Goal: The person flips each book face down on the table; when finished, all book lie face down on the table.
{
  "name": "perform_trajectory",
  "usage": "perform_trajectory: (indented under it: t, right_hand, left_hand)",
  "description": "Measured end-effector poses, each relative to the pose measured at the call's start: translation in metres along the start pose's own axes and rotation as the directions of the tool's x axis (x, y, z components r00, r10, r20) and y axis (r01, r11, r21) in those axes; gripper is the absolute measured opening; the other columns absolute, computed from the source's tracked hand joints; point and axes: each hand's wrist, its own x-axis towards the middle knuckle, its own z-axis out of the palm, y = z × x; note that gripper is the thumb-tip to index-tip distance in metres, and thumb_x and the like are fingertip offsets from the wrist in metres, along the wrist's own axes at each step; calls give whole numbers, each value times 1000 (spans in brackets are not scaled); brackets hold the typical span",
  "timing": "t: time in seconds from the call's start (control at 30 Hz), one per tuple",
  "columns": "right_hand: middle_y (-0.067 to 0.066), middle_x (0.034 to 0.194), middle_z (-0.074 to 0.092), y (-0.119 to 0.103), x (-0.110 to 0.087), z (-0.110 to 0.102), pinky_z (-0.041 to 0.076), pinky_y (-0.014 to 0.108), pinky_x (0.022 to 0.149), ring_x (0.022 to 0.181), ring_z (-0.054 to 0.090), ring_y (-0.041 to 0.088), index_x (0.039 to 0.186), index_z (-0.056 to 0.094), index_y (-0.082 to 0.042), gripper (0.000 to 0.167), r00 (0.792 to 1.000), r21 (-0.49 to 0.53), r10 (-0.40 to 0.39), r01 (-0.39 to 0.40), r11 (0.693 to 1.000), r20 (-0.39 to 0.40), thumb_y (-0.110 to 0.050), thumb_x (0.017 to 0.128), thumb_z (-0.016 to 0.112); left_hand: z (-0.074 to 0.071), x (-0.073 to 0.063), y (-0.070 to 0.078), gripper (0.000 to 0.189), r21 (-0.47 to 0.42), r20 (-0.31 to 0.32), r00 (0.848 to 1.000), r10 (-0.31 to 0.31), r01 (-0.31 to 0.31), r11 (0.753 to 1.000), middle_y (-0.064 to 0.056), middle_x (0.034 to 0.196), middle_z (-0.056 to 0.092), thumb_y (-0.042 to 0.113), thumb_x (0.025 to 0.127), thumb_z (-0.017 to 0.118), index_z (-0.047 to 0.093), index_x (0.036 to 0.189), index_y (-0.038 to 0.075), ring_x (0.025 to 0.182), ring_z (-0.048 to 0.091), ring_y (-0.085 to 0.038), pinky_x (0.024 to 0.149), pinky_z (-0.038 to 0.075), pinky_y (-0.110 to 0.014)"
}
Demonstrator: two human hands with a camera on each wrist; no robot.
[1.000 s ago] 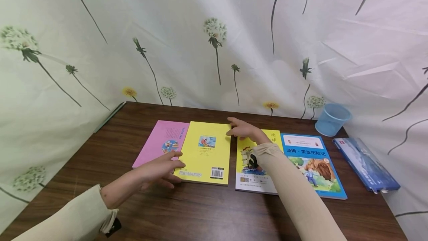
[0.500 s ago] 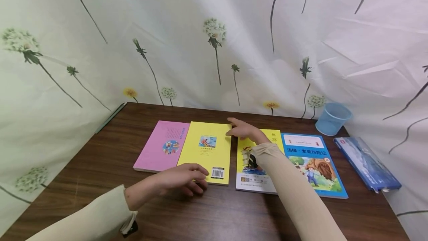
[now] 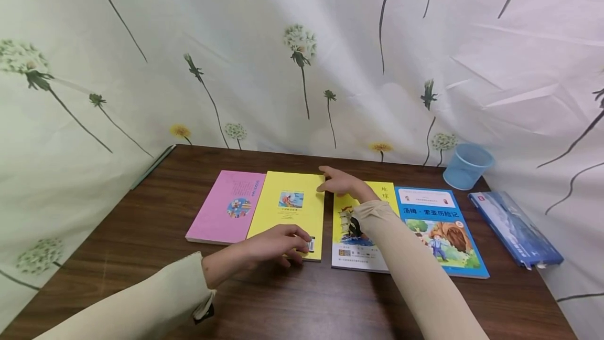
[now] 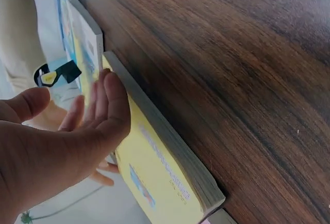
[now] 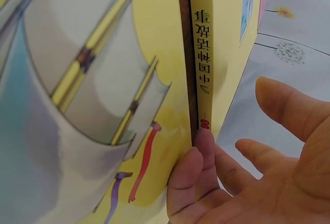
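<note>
A yellow book (image 3: 285, 216) lies back cover up, partly over a pink book (image 3: 226, 214) on its left. My left hand (image 3: 273, 245) is over the yellow book's near edge, its fingers loosely bent, covering part of the barcode. In the left wrist view those fingers lie close along the yellow book (image 4: 160, 177). At the far right corner of this book is my right hand (image 3: 344, 182), its fingers spread. The right wrist view shows a fingertip right at the book's spine (image 5: 202, 53). A ship-covered book (image 3: 360, 253) lies just right of it, partly hidden by my right forearm.
A blue book (image 3: 436, 224) lies against the ship-covered one. Farther right are a flat blue package (image 3: 516, 230) and a light-blue cup (image 3: 468, 167). The wooden table (image 3: 302, 303) ends at a dandelion-print curtain (image 3: 264, 67) at the back.
My left hand has moved right along the yellow book's near edge, from its left side toward the barcode corner. My right hand has stayed at the far right corner.
</note>
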Motion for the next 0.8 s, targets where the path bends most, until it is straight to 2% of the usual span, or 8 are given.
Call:
perform_trajectory:
  t: [0.1, 0.27, 0.43, 0.8]
  right_hand:
    - [17, 165, 22, 0, 0, 0, 36, 60, 115, 147, 33, 39, 162, 13, -16, 76, 1000, 1, -6, 6, 1000, 16, -23, 100, 57]
    - [17, 164, 23, 1, 0, -4, 36, 60, 115, 147, 33, 40, 162, 11, -17, 76, 999, 6, -14, 14, 1000, 34, -23, 101, 56]
    - [18, 164, 23, 2, 0, -6, 35, 60, 115, 148, 32, 40, 162, 10, -18, 76, 999, 14, -18, 18, 1000, 39, -23, 101, 55]
    - [17, 165, 22, 4, -1, -4, 34, 61, 115, 147, 33, 39, 162, 9, -19, 77, 999, 56, -28, 27, 998, 19, -21, 101, 55]
  left_hand:
    - [0, -1, -4, 33, 28, -2, 999, -39, 39, 999, -9, 112, 70, 26, 99, 56, 61, 124, 5, 96, 71, -23, 77, 59, -39]
    - [-7, -8, -9, 34, 41, 64, 990, -126, 124, 991, -9, 103, 73, 31, 100, 55, 61, 122, 7, 87, 71, -20, 74, 60, -38]
    - [-13, -16, -10, 33, 34, 93, 985, -147, 144, 989, -9, 103, 73, 32, 100, 54, 61, 121, 6, 86, 70, -19, 73, 60, -36]
    - [-20, -23, -11, 37, 15, 69, 981, -181, 180, 983, -10, 109, 71, 34, 99, 56, 59, 124, 7, 90, 70, -20, 72, 60, -36]
